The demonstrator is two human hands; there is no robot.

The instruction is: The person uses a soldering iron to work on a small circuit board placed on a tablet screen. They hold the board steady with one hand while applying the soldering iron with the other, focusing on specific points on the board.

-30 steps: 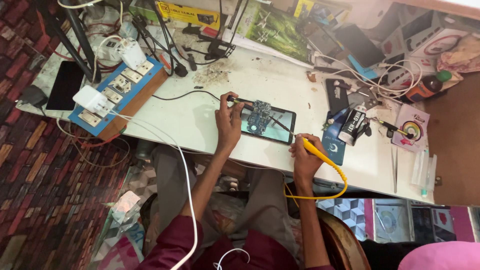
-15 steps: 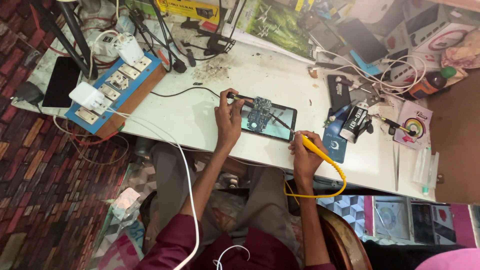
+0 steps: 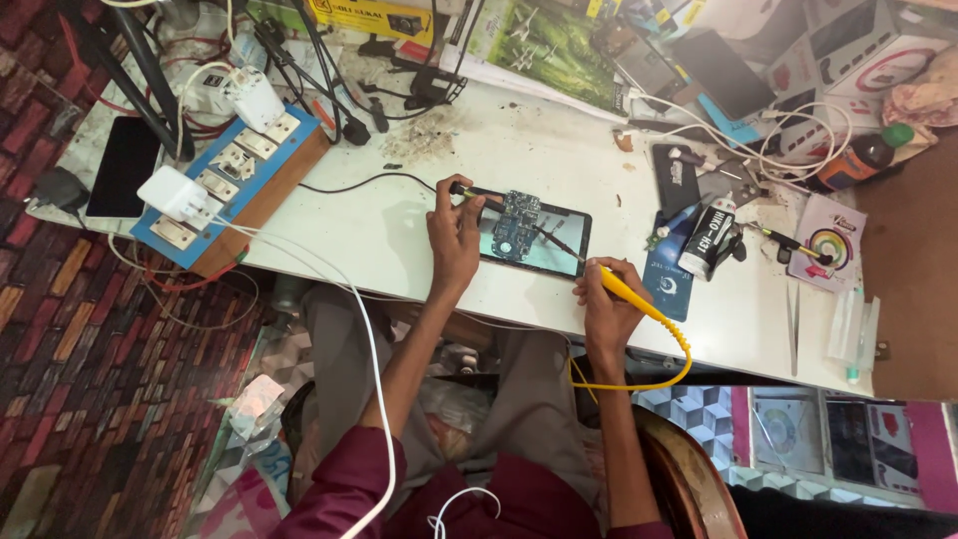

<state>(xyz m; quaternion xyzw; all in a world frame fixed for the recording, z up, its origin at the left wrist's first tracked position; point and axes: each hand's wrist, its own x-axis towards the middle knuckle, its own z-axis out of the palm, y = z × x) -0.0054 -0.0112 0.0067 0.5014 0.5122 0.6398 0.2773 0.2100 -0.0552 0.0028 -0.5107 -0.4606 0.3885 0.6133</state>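
Yellow probe (image 3: 629, 291) in right hand (image 3: 606, 304), circuit board (image 3: 515, 222) beside left hand (image 3: 454, 232)

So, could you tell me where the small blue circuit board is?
In the head view, the circuit board lies on the dark tablet at table centre, between the left hand and right hand.

Yellow probe (image 3: 632, 292) (blue circuit board (image 3: 516, 222))

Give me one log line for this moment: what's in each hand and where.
left hand: holds black probe on circuit board | right hand: grips yellow soldering iron, tip near board | board lies on dark tablet | white table
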